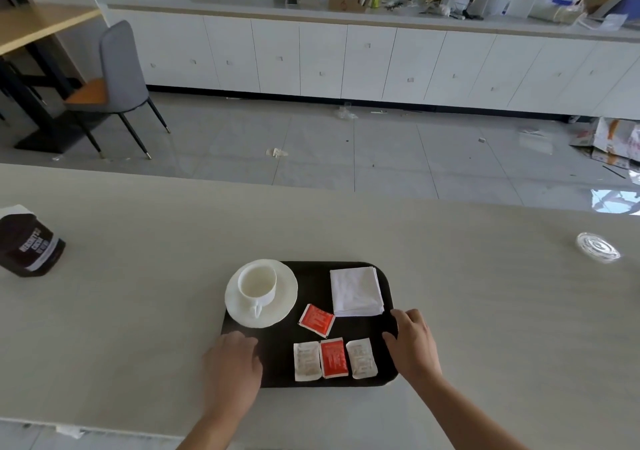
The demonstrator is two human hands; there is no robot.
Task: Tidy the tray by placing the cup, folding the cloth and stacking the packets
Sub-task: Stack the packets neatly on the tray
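My left hand (232,363) lies flat, fingers loosely spread, on the near left corner of the black tray (277,363). My right hand (412,340) rests open on the tray's right rim, fingers slightly curled, holding nothing. White cup (258,285) sits on a saucer (277,307) at the tray's far left. Folded white cloth (356,292) far right. One red packet (316,320) lies tilted mid-tray; near edge: white packet (306,361), second red packet (334,358), another white packet (361,358), side by side, unstacked. On the counter (138,276): dark chocolate bag (29,245) far left, clear plastic lid (598,247) far right.
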